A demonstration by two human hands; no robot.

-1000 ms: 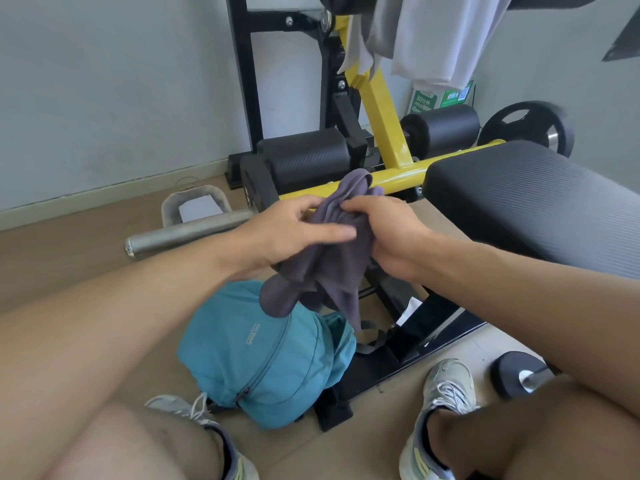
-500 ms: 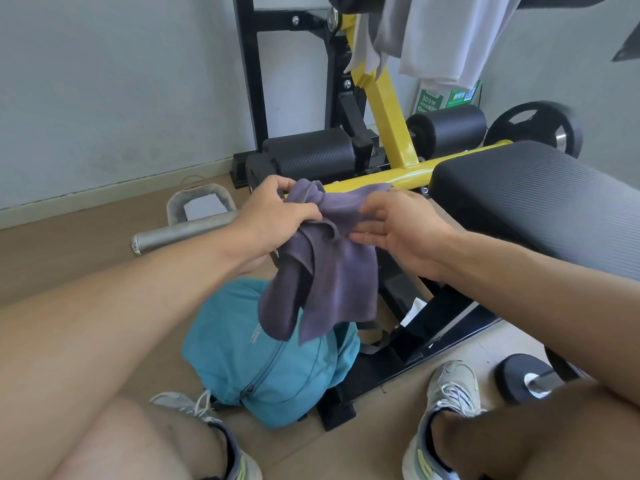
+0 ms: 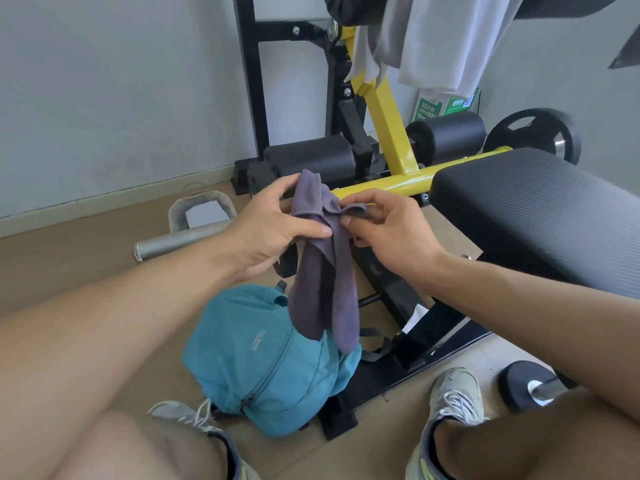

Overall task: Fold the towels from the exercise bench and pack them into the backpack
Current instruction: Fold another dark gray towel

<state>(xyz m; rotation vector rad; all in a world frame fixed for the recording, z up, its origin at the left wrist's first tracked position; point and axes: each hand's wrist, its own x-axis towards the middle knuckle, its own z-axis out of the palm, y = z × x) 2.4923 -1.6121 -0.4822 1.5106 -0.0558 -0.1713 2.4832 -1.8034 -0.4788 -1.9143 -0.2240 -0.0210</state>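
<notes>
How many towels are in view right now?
2 that I can tell: a purple towel held by the left hand and right hand above the backpack, and pale cloth, possibly several pieces, draped up top.

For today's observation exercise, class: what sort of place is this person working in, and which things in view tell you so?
Most likely a home gym or small workout room. The clues: a padded exercise bench on a yellow and black frame, a black weight plate near the wall, and a steel bar lying on the wooden floor.
</notes>
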